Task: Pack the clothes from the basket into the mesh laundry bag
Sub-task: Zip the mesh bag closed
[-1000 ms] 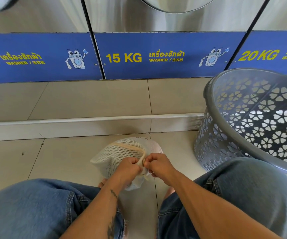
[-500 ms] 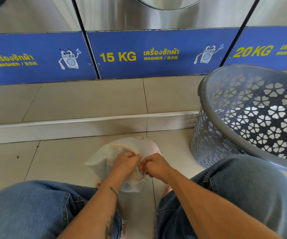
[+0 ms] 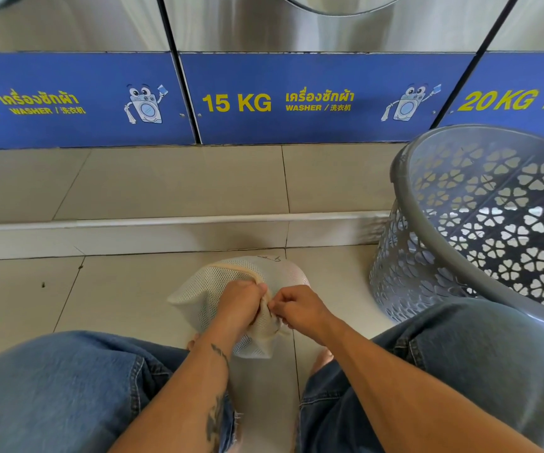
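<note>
Tiled floor (image 3: 127,289) before washers: my left hand (image 3: 241,300) and right hand (image 3: 300,308) pinch the stuffed mesh bag (image 3: 208,289); basket (image 3: 427,256) at right.

bag (image 3: 212,289): white mesh cloth | basket (image 3: 460,256): grey plastic (perforated) | floor (image 3: 127,289): glossy tile

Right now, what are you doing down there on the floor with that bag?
A person is crouched in front of the washers. Both hands, left hand and right hand, pinch the edge of a bulging white mesh laundry bag lying on the tiled floor. The grey basket stands beside them on their right, and no clothes show inside it.
</note>
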Tool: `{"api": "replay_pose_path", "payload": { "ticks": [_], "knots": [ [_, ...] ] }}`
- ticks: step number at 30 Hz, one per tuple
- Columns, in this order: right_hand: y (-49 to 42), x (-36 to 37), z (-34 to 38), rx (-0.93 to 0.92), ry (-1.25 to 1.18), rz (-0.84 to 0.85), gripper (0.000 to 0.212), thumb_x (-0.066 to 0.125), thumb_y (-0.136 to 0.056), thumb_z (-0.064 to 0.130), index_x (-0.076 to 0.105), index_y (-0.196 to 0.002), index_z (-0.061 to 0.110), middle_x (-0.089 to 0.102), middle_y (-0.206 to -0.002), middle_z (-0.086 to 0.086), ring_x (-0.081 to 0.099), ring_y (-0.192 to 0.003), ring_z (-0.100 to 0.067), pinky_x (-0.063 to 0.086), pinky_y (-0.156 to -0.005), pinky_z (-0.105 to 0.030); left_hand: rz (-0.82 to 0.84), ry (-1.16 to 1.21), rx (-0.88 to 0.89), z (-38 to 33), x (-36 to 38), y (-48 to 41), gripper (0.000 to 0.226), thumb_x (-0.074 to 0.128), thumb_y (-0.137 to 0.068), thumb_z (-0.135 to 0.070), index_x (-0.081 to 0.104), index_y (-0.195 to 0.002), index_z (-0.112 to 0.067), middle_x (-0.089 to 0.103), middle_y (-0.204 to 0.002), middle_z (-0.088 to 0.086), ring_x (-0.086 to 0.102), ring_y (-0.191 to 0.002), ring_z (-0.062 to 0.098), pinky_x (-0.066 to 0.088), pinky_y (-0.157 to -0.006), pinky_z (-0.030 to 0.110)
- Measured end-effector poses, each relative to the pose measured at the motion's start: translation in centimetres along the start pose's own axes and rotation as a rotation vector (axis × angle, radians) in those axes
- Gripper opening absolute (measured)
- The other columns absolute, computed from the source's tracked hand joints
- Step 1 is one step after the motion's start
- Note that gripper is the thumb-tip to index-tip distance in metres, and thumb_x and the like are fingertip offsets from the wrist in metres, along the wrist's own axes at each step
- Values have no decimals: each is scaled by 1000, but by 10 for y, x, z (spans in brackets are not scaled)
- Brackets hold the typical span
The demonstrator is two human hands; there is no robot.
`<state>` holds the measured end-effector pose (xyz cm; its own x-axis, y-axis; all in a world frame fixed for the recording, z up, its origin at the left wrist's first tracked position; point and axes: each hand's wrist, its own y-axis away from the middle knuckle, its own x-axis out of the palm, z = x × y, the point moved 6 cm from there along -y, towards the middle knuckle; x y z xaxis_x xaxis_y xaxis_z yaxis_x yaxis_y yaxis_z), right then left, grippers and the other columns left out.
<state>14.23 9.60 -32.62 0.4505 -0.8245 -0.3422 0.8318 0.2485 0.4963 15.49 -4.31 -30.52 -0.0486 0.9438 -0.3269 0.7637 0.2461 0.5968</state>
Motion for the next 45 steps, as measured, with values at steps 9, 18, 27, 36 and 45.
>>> {"api": "replay_pose_path", "payload": {
  "ticks": [9,18,27,36,45],
  "knots": [
    [2,4,7,-128,135,-35,13,64,-95,13,74,-88,10,68,-83,1,61,-77,-12,56,-80,-33,-34,102,-202,7,0,-6,24,55,-94,-26,67,-94,-4,69,-86,11,64,-80,29,53,-72,41],
    [3,-3,-4,101,-190,-107,17,57,-93,3,72,-84,0,61,-69,-1,53,-66,-11,48,-65,-27,291,110,-54,10,17,3,18,56,-82,-2,70,-85,-13,70,-93,11,65,-85,26,55,-81,41],
    [3,5,-9,311,-485,-132,22,51,-97,6,64,-79,7,53,-64,-7,46,-58,-15,44,-56,-26,152,-22,88,16,12,9,36,74,-68,-5,60,-96,-24,74,-87,0,67,-87,24,55,-79,42],
    [5,12,-14,324,-476,-251,23,51,-94,8,72,-84,5,63,-70,-6,55,-64,-14,47,-64,-31,121,-127,208,10,15,8,34,77,-68,-8,61,-92,-25,74,-82,-2,69,-79,19,55,-66,31],
    [5,11,-16,336,-458,-278,21,54,-93,7,74,-88,0,63,-70,-5,52,-58,-12,41,-49,-22,119,-143,274,8,14,7,35,76,-70,-4,61,-97,-22,73,-82,1,69,-77,20,55,-64,29]
  ]
}}
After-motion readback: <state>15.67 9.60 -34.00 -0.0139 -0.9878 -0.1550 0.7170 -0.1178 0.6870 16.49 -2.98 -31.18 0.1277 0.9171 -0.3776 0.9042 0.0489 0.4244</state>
